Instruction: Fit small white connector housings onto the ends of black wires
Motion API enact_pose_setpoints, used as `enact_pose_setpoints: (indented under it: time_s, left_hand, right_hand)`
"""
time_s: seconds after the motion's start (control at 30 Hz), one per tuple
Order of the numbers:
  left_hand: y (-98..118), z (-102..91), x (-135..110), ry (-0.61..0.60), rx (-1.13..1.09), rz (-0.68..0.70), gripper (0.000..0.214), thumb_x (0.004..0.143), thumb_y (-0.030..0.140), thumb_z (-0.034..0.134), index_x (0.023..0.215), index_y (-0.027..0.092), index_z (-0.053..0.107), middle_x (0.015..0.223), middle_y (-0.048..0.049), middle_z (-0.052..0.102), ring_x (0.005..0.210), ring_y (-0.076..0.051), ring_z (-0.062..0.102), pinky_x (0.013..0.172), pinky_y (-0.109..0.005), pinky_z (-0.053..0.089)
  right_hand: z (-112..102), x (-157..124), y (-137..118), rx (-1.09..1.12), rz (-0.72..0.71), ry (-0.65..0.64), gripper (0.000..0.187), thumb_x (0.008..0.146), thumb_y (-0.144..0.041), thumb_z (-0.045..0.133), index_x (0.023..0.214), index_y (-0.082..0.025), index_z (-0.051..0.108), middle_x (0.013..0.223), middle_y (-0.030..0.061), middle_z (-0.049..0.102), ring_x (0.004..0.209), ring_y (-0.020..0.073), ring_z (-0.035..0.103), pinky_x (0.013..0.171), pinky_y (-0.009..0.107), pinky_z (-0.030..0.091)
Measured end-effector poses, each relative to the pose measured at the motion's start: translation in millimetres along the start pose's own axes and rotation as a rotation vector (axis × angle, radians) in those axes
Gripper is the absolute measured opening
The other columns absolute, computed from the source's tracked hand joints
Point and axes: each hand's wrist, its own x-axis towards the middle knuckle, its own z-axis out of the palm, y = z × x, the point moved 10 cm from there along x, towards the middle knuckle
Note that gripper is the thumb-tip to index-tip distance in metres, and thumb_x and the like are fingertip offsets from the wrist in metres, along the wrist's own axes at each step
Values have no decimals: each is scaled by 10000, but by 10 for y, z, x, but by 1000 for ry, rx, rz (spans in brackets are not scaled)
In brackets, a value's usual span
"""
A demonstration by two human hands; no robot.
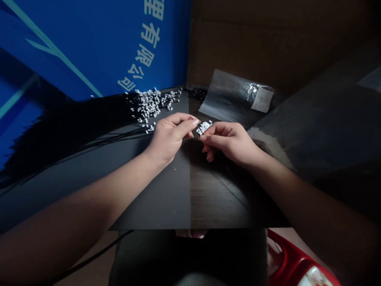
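The person's left arm (89, 202) and right arm (312, 210) are bare all the way to the edge of the view, and they look slim and smooth. The left hand (169, 139) and the right hand (229, 143) are bare too, with long, thin fingers (186, 129). The fingernails (195, 122) look neat and clean, with round tips, and they shine a bit in the light.

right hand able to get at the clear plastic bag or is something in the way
Probably yes. The right hand sits just in front of the clear plastic bag, and nothing seems to stand between them. The main hindrance looks to be the white-tipped wire bundle it is gripping, so it isn't free as things stand.
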Motion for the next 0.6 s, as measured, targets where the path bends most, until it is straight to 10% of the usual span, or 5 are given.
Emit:
enact_pose_setpoints:
  time_s: [0.6]
  left_hand:
    - [60,-142,-4,129,100,68,48,821,245,865,798,214,837,841,-8,786,692,-122,617,724,-284,515]
  right_hand:
    - [-60,-11,-5,-55,24,54,379,720,-385,1010,750,-159,708,602,24,731,426,155,662,405,247,527]
